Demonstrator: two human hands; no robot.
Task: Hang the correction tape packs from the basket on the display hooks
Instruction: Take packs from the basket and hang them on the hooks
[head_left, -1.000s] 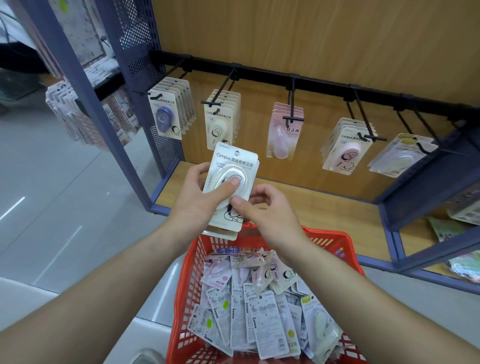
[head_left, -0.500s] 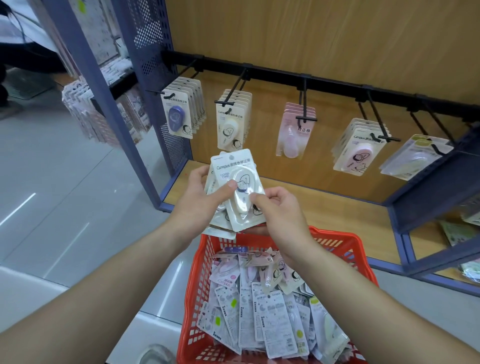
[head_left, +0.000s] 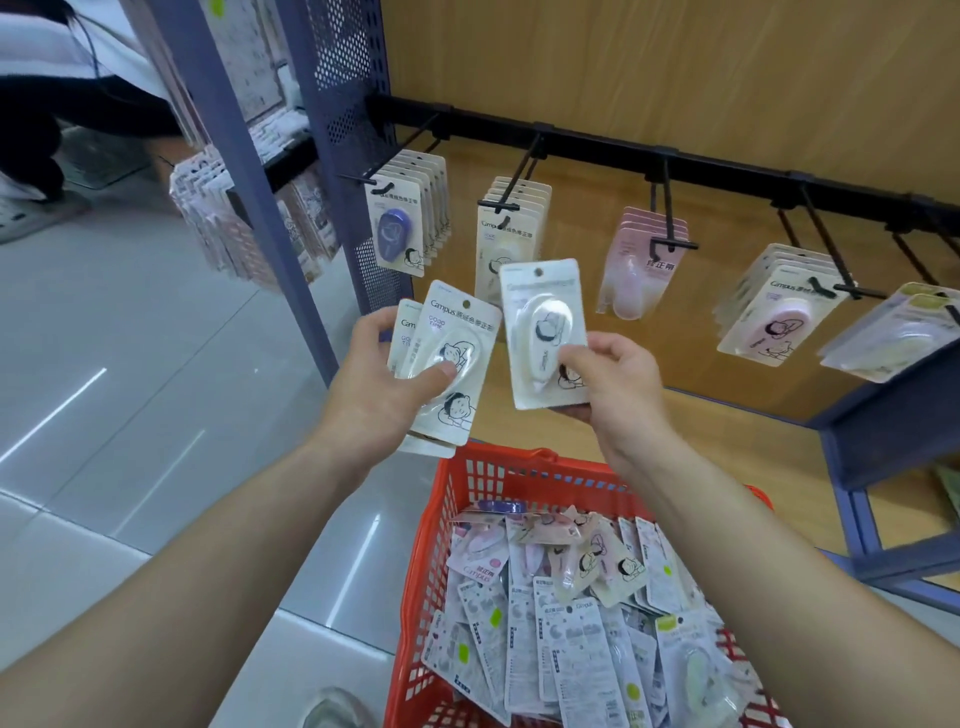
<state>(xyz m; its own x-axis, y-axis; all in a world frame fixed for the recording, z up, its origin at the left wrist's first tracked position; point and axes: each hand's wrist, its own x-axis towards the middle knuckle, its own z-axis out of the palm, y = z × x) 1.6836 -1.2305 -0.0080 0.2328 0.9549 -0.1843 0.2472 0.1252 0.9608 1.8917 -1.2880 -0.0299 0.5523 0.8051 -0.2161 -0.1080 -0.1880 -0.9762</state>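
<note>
Glossy white card under a clear plastic blister: that is the single correction tape pack (head_left: 545, 332) my right hand (head_left: 615, 387) pinches by its lower part, thumb on the front and fingers curled behind. In the head view it stands upright in front of the wooden back panel. My left hand (head_left: 382, 387) grips a small fan of matching packs (head_left: 452, 364), with the thumb pressed on the top blister.

I judge this to be the step of carrying one pack to its hook. The next move calls for lining up the small round hole at the pack's top with the tip of the black metal hook (head_left: 506, 208) that carries the same cream-white packs, just above and behind, then sliding the pack on.

Below, the red plastic lattice basket (head_left: 467, 486) holds many more packs, flat, slick and jumbled, some face down.
</note>
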